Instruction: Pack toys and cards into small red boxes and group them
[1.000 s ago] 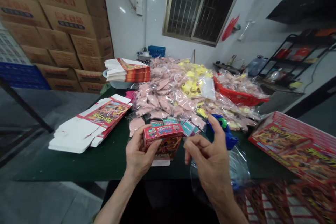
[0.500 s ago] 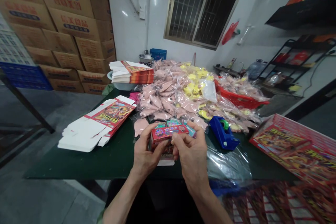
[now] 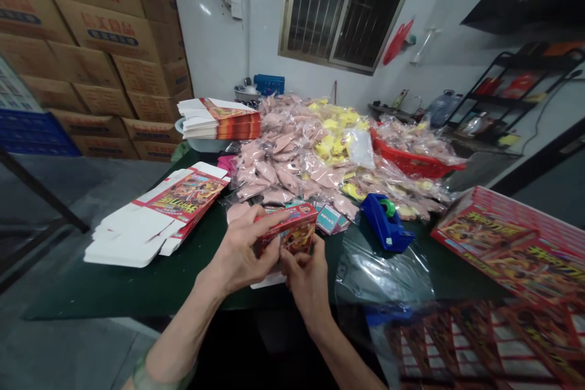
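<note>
A small red printed carton is held up above the near edge of the green table. My left hand grips its left side, with fingers over the top and the thumb on the front. My right hand pinches at the carton's lower front, its fingers closed against it. A white flap shows under the carton. Just behind and to the right lie several small teal cards. The carton's lower part is partly hidden by my fingers.
Flattened cartons lie at left, with another stack behind. Bagged pink and yellow pieces heap across the back. A blue tape dispenser, clear plastic film and filled red boxes are on the right.
The carton has tilted so its front face shows more. My right hand has moved from the top edge down to the lower front. The view has shifted slightly.
</note>
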`<state>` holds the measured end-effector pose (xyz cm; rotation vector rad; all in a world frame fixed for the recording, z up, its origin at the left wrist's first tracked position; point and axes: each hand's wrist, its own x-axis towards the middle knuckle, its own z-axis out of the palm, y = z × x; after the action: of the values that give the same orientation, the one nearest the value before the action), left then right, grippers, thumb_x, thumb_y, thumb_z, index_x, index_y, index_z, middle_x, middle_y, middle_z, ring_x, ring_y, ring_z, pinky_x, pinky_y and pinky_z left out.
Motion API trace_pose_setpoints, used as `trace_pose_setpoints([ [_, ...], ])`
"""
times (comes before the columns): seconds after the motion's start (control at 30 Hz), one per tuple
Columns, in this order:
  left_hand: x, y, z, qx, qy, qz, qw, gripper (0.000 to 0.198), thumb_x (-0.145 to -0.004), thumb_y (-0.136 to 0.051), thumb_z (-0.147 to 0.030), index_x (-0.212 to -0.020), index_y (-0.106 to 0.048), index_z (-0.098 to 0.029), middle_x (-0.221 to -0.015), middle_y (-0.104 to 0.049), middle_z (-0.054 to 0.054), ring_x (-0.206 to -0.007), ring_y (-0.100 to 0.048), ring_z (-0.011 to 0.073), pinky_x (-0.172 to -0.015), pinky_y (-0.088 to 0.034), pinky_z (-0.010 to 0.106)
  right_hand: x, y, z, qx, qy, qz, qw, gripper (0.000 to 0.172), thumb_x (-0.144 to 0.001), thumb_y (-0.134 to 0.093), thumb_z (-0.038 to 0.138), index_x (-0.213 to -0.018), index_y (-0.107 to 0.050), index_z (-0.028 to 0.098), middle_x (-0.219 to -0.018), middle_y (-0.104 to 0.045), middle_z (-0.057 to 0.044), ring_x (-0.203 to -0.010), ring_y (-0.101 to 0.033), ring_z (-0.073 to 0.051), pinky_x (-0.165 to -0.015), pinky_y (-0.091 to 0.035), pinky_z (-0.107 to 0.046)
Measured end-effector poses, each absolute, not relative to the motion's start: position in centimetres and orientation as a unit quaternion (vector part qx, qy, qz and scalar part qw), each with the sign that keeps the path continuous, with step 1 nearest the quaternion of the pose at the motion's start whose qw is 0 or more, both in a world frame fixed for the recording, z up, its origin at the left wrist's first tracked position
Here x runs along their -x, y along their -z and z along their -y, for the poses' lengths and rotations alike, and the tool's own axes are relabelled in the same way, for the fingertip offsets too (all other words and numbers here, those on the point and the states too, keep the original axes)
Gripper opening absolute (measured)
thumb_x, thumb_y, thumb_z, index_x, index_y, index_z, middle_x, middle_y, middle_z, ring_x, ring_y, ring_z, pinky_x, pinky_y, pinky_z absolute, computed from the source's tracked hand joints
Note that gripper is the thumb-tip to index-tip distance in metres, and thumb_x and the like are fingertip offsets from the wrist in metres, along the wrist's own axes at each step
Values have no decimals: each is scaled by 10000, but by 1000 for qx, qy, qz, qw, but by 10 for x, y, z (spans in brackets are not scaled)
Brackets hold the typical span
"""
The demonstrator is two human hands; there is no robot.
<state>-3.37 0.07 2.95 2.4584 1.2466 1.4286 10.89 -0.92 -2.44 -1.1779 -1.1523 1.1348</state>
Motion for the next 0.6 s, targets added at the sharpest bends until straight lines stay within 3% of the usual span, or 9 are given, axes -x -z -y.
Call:
trace_pose_setpoints([
  [0.2,38,-22,8,-649,-574,-499,-25,286,-773,-644,-212,-1056,-659,-175,-875,-658,19,-735,-616,119,-698,-499,211,-127,38,12,549,-376,605,437,673,-802,-575,364,-1358,-268,139,-625,-622,18,-572,-595,-178,-549,-434,-274],
  [0.3,39,-13,23,-563,-624,-541,-36,324,-753,-668,-224,-1077,-650,-223,-950,-687,-3,-770,-637,118,-738,-508,197,-129,30,12,511,-406,569,501,718,-820,-556,362,-1398,-181,160,-747,-653,-6,-659,-608,-167,-616,-458,-280],
  [0.43,40,-2,31,-508,-657,-555,56,454,-721,-699,-283,-1154,-588,-200,-1014,-684,29,-795,-657,148,-756,-539,232,-137,19,0,471,-425,482,604,658,-791,-592,341,-1339,-270,172,-784,-621,12,-717,-593,-144,-717,-473,-295],
  [0.53,45,1,30,-531,-634,-541,151,614,-700,-714,-323,-1260,-491,-205,-1082,-650,66,-908,-651,206,-834,-540,323,-157,5,-15,481,-291,533,633,581,-780,-614,278,-1292,-355,190,-763,-605,20,-741,-575,-158,-786,-454,-348],
  [0.6,48,-3,30,-547,-631,-536,125,711,-679,-730,-326,-1316,-431,-225,-1160,-606,83,-1042,-600,247,-935,-487,393,-172,-11,-21,464,-131,622,617,482,-789,-600,214,-1242,-437,215,-794,-627,-4,-816,-565,-190,-834,-422,-390],
])
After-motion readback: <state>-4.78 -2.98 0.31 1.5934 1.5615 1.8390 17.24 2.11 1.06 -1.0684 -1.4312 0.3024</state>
